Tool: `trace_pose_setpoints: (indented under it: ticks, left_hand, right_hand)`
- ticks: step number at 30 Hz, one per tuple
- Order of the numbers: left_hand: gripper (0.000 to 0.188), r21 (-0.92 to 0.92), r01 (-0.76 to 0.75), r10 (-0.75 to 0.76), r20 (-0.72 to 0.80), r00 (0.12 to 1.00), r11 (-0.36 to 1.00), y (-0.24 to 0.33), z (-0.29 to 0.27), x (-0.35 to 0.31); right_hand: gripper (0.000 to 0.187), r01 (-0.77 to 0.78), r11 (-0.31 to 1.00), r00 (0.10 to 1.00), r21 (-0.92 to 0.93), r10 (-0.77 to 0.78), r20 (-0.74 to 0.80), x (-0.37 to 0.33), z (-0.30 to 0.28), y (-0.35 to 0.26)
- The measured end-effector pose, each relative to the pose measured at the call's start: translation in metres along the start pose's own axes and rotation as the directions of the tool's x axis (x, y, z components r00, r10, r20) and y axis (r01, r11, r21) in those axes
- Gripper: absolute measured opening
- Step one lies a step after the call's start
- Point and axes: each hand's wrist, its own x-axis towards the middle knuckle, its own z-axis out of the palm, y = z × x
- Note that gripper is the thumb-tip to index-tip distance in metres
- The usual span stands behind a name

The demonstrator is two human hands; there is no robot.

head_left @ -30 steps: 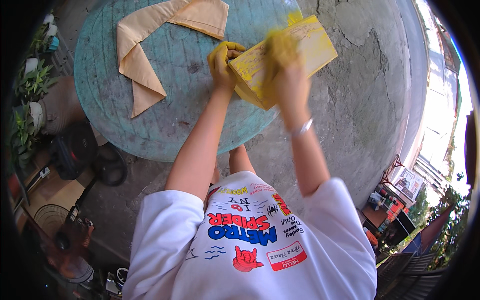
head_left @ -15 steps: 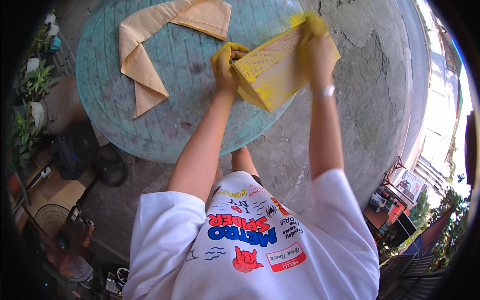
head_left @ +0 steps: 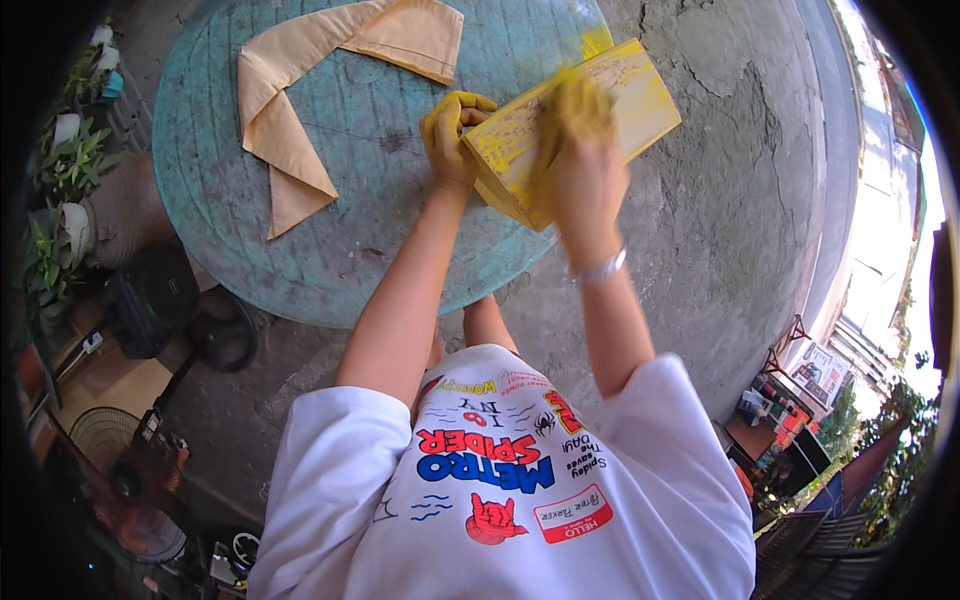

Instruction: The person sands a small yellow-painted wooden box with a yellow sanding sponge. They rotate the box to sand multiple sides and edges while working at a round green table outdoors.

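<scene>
A long wooden box (head_left: 645,100) is patchily covered in yellow, with bare pale and reddish-brown areas showing. It lies tilted over the table's right edge. My left hand (head_left: 450,135) has its yellow-stained fingers bent around the box's left end and grips it. Over the upper face, my right hand (head_left: 580,130) is curled and pressed down, its yellow fingers blurred by motion. Whatever sits under those fingers cannot be made out. To the left of the box, a tan folded strip (head_left: 285,55), cloth or paper, lies in a bent curve.
The round, weathered teal table (head_left: 215,200) carries these things, with a yellow smear (head_left: 596,42) at its right rim. Cracked concrete (head_left: 740,200) lies to the right. A black speaker (head_left: 150,300), a fan (head_left: 105,435) and potted plants (head_left: 75,165) stand at left.
My right hand has moved left and nearer along the box, from its far right end to its middle. My left hand keeps its hold and the box has barely moved.
</scene>
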Motion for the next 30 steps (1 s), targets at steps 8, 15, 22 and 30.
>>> trace_pose_setpoints:
  ticks: [8, 15, 22, 30]
  left_hand:
    - [0.027, 0.013, 0.026, -0.026, 0.003, 1.000, 1.000, -0.001, -0.001, -0.002]
    - [0.028, 0.033, -0.040, 0.039, 0.039, 0.998, 0.999, 0.004, -0.001, 0.000]
    - [0.029, 0.305, -0.244, 0.259, -0.009, 0.966, 0.921, -0.010, 0.002, -0.012]
    - [0.029, 0.141, -0.165, 0.171, -0.032, 0.985, 0.976, -0.007, 0.005, -0.003]
  right_hand:
    - [0.034, -0.255, 0.964, 0.935, 0.080, 0.224, 0.274, 0.057, 0.006, 0.053]
    - [0.029, -0.098, 0.979, 0.994, 0.179, 0.105, -0.026, 0.057, -0.004, 0.049]
    - [0.049, 0.050, 0.951, 0.982, 0.304, -0.103, 0.160, -0.041, -0.029, -0.076]
    - [0.049, 0.102, 0.957, 0.943, 0.272, -0.180, 0.281, -0.092, -0.076, -0.002]
